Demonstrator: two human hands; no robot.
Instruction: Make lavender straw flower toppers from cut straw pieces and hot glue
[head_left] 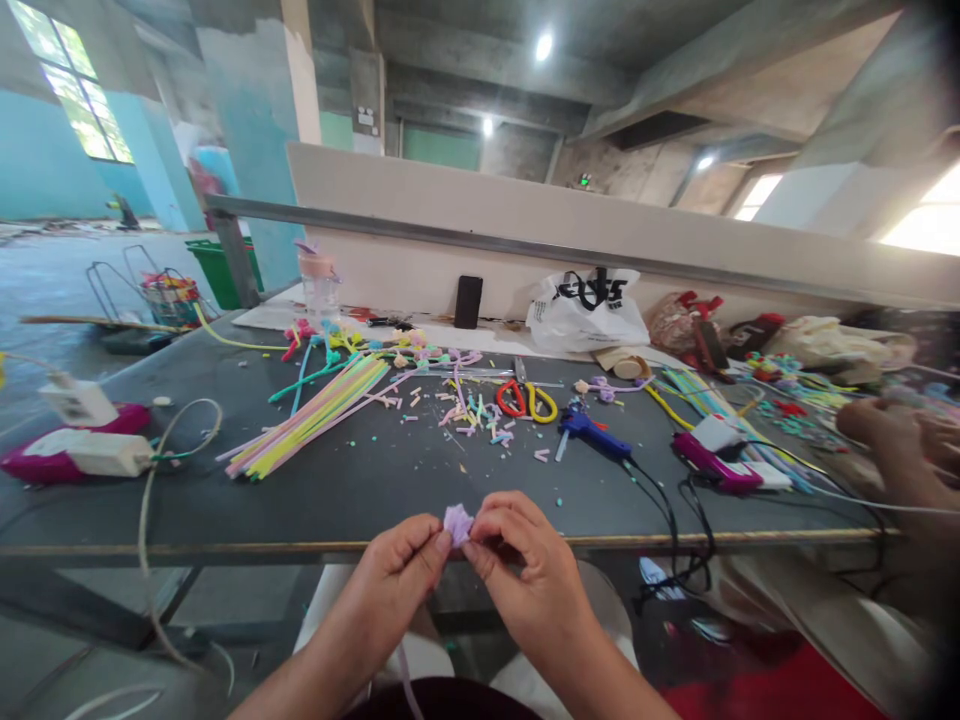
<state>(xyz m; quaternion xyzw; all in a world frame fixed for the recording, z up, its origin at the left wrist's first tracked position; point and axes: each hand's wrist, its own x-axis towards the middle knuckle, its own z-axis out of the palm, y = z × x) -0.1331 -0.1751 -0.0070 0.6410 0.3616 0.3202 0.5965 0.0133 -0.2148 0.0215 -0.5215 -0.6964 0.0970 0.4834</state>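
Note:
Between my two hands, at the table's front edge, is a small lilac fuzzy flower point(457, 524) that looks made of pipe cleaner. My left hand point(401, 575) pinches its left side between thumb and forefinger. On the other side, the thumb and fingers of my right hand point(529, 560) close on it. A thin lilac stem point(407, 680) hangs below, near my lap. Beyond my hands lie scissors point(527, 398) with red and yellow handles and a blue glue gun point(596, 432).
A bundle of pastel pipe cleaners point(311, 415) lies left, with cut scraps point(480, 410) mid-table. Power strips point(82, 450) and cords sit at both sides. A phone point(469, 302), a drink bottle point(319, 280) and a plastic bag point(589, 310) stand behind. Another person's hand point(892, 435) is at right.

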